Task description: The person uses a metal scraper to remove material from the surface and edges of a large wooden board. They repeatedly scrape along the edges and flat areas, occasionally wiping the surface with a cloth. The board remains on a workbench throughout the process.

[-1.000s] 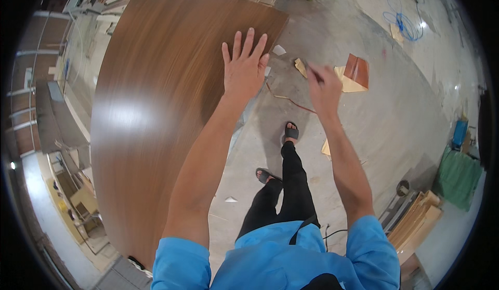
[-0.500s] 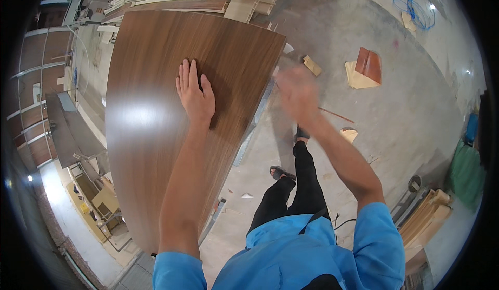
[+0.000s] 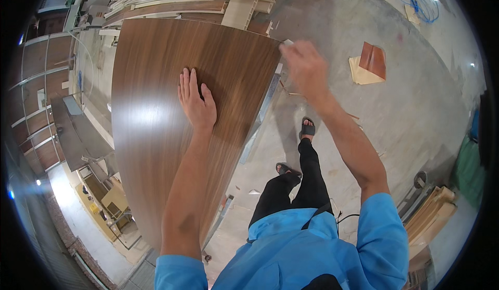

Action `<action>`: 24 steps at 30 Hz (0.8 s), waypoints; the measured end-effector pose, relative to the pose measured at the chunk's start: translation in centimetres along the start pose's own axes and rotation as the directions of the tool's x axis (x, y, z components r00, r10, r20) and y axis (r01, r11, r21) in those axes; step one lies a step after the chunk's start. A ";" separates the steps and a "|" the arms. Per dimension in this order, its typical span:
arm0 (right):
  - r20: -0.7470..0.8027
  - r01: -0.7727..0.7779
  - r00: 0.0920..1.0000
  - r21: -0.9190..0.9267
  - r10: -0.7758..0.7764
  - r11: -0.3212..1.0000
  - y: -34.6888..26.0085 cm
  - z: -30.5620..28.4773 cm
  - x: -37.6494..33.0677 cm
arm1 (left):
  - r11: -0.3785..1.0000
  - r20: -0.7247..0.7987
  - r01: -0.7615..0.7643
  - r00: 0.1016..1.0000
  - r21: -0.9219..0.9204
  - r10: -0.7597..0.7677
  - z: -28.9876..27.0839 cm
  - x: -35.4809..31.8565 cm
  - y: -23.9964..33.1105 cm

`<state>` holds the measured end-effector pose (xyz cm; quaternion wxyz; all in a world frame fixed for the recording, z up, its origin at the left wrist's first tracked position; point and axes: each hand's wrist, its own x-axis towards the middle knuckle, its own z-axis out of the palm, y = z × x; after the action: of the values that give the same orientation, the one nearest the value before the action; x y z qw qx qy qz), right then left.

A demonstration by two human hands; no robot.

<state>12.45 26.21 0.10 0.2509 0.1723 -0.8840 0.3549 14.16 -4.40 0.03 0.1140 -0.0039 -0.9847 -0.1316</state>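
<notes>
A large brown wood-grain board (image 3: 156,149) lies in front of me, with a bright glare on its left part. My left hand (image 3: 198,100) rests flat on it, fingers stretched out and thumb apart, holding nothing. At the board's far right corner is my right hand (image 3: 306,71), its fingers curled together beside the edge. It is slightly blurred, and whatever it may grip is hidden. Under the board's right edge shows a grey metal support (image 3: 267,100).
Beyond the board's far edge lie stacked panels and strips (image 3: 208,4). On the floor to the right are a reddish-brown and cream offcut (image 3: 370,64) and a coiled blue hose (image 3: 418,7). Wooden boards (image 3: 429,217) lean at the lower right.
My right hand has moved farther away along the board's right edge to its corner. My left hand stays flat on the board. One of my feet has shifted, and the view has tilted slightly.
</notes>
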 end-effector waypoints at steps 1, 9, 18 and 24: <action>0.069 -0.005 0.998 -0.015 0.006 1.000 -0.1 0.1 -0.3 | 1.000 0.000 -0.006 1.000 0.003 0.006 -0.1 0.0 0.0; -0.226 -0.383 0.873 0.233 0.433 0.894 0.0 3.1 -2.6 | 1.000 0.017 -0.002 1.000 -0.014 0.002 0.1 -0.2 -0.5; -0.156 0.024 0.987 0.377 0.038 0.926 -4.7 5.3 -10.4 | 0.999 0.010 -0.019 1.000 -0.034 0.020 0.1 0.2 -0.3; -0.313 -0.206 0.906 0.258 0.284 0.944 -3.4 5.4 -7.0 | 0.999 -0.010 -0.025 1.000 -0.023 0.025 0.3 0.0 -1.0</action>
<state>18.04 20.91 -5.43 0.3350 0.0208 -0.7960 0.5037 14.08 -5.30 -0.54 0.1204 -0.0170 -0.9824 -0.1418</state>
